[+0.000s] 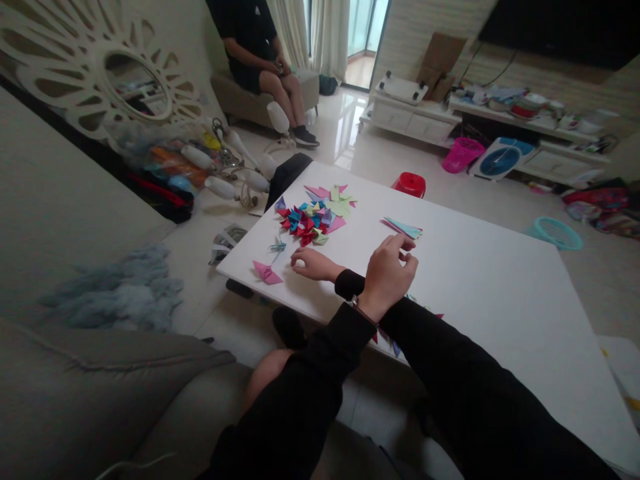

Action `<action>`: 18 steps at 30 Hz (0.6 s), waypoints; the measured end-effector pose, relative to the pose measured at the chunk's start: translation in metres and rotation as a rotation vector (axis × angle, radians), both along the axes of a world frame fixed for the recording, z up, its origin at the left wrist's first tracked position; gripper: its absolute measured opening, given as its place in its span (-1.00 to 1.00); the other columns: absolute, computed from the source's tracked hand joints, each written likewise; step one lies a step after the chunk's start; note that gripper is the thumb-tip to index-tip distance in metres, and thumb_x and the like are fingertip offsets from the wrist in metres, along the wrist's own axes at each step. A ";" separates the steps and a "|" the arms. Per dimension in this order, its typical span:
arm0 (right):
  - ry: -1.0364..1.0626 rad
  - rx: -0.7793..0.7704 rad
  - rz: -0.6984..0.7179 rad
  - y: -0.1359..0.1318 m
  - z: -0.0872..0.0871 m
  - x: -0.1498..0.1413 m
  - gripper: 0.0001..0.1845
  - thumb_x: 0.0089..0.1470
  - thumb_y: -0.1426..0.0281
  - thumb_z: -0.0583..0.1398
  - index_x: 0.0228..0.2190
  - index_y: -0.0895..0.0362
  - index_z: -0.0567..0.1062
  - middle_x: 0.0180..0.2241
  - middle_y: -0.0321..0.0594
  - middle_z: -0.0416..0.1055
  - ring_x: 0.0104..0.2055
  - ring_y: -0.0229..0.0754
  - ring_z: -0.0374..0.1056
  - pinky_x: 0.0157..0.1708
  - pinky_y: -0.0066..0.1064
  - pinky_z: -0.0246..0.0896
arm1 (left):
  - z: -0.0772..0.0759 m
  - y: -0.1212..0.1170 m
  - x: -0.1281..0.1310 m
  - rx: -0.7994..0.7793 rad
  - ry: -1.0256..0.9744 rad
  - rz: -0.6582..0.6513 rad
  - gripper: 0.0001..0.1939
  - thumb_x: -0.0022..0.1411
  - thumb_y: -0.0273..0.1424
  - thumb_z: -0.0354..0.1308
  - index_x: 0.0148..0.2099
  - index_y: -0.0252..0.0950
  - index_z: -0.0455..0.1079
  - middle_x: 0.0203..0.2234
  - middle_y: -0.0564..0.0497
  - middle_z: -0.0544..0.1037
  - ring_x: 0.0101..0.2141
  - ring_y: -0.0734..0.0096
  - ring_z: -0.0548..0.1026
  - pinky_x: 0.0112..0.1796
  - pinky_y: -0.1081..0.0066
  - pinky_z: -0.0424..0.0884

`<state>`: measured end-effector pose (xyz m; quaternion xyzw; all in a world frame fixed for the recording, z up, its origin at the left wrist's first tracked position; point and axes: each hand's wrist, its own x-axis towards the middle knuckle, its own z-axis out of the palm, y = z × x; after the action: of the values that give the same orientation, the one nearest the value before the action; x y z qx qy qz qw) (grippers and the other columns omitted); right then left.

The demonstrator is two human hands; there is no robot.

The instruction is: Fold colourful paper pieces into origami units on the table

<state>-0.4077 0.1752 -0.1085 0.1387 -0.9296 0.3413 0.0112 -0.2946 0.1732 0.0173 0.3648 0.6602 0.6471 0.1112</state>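
My forearms cross over the white table [480,273]. My left hand [391,272] is on the right side, fingers bent and thumb apart, with nothing seen in it. Just beyond its fingertips lies a small fan of folded paper pieces [403,228], light blue and pink. Reaching under the left arm to the left, my right hand [317,265] has loosely bent fingers and no object visible in it. Nearest to it are a pink origami crane [267,272] and a blue-grey folded paper piece [277,247]. Behind them sits a heap of colourful folded paper cranes [307,221].
More paper pieces [397,348] show partly hidden beneath my arms at the near edge. A red stool [411,184] stands past the table. A lamp with white shades [250,180] is on the floor at left. A seated person [265,67] is in the background.
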 end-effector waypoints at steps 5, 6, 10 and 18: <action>0.034 0.005 0.194 -0.043 -0.003 -0.022 -0.90 0.13 0.52 0.31 -0.29 0.17 0.66 0.12 0.02 0.44 0.15 0.02 0.31 0.21 -0.11 0.13 | 0.005 -0.007 -0.004 0.007 -0.010 -0.005 -0.81 0.19 -0.61 0.08 -0.18 -0.26 0.38 -0.22 -0.02 0.55 -0.34 0.46 0.49 -0.27 0.42 0.43; 0.028 0.009 0.220 -0.047 -0.003 -0.024 -0.90 0.14 0.51 0.32 -0.28 0.16 0.66 0.11 0.01 0.45 0.14 0.02 0.32 0.21 -0.11 0.13 | 0.006 -0.008 -0.005 0.015 -0.013 -0.002 -0.81 0.19 -0.61 0.08 -0.18 -0.26 0.38 -0.22 -0.02 0.55 -0.34 0.46 0.49 -0.28 0.42 0.43; 0.004 0.051 0.297 -0.056 -0.005 -0.025 -0.83 0.19 0.55 0.26 -0.21 0.18 0.65 -0.06 -0.03 0.54 -0.04 -0.09 0.40 0.10 -0.22 0.20 | 0.005 -0.009 -0.009 0.029 -0.021 0.019 -0.81 0.19 -0.60 0.09 -0.18 -0.26 0.38 -0.23 -0.01 0.54 -0.34 0.46 0.49 -0.29 0.43 0.43; 0.106 -0.035 0.023 -0.005 0.021 0.040 -0.73 0.12 0.62 0.21 -0.19 0.15 0.63 -0.14 -0.11 0.56 -0.11 -0.12 0.43 0.00 -0.28 0.32 | 0.008 -0.010 -0.011 0.101 0.019 0.056 -0.80 0.18 -0.64 0.09 -0.22 -0.24 0.36 -0.29 0.03 0.55 -0.36 0.48 0.49 -0.29 0.46 0.43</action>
<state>-0.3676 0.1703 -0.0876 0.1669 -0.9199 0.3500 0.0588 -0.3060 0.1629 0.0253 0.3574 0.6375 0.6791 0.0684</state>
